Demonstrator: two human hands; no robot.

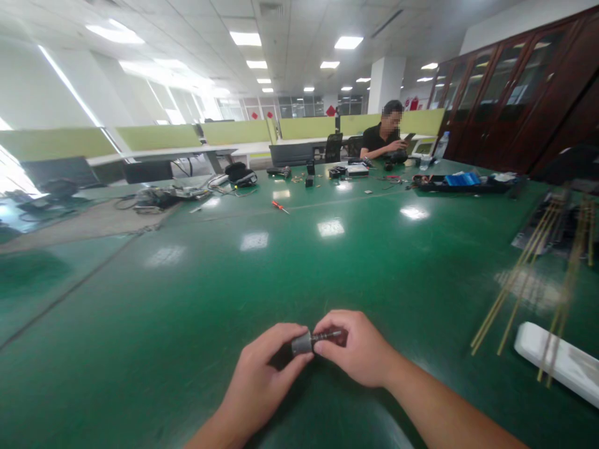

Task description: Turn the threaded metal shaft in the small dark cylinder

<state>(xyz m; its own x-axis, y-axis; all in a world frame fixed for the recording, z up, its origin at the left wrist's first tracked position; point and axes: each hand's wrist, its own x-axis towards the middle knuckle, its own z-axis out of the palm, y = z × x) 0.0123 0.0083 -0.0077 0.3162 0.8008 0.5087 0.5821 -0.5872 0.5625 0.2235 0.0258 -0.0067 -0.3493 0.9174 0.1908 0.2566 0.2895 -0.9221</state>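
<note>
My left hand (262,368) is closed around a small grey metal cylinder (302,343), thumb and fingers on its sides. A thin dark shaft (326,336) with lighter bands sticks out of the cylinder's right end. My right hand (358,349) is closed around this shaft, its fingertips beside the cylinder's end. Something dark reddish-brown (344,337) shows inside the right palm, partly hidden by the fingers. Both hands are close together, low over the green tabletop (299,280), and the cylinder lies roughly level between them.
A red screwdriver (279,206) lies farther out. Thin yellowish rods (515,280) and a white oblong case (561,362) are at the right. Across the table sits a person (381,137) with a phone. A black tray (463,184), a bottle (441,146) and cables line the far side.
</note>
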